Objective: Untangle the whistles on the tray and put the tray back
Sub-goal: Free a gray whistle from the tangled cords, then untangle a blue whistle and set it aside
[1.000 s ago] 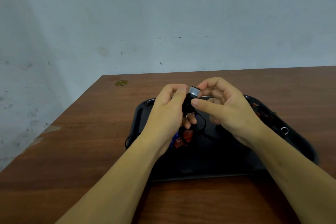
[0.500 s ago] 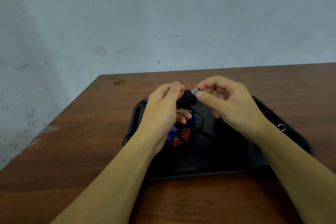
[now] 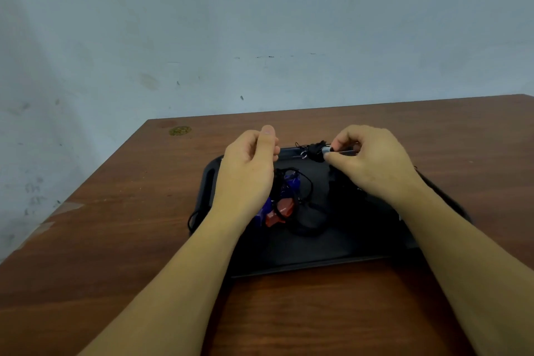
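Note:
A black tray (image 3: 318, 254) lies on the brown wooden table (image 3: 115, 225). My right hand (image 3: 372, 165) pinches a black whistle (image 3: 316, 151) with a silver end, lifted over the tray's far rim, a small metal ring (image 3: 303, 155) hanging at its left. My left hand (image 3: 248, 173) is raised beside it, thumb pressed to forefinger, pinching a black cord (image 3: 300, 179) that loops out just below it. Under that hand a blue whistle (image 3: 291, 180) and a red whistle (image 3: 281, 211) sit in a knot of black cords. My right forearm hides the tray's right part.
A small gold round mark (image 3: 179, 130) lies near the table's far left corner. A pale wall stands right behind the table's far edge. The table's left edge runs diagonally toward me. A cord loop (image 3: 192, 220) hangs over the tray's left rim.
My hands have drawn apart. The right hand carried the black whistle right and away, toward the far rim; the left hand let go of it and moved left.

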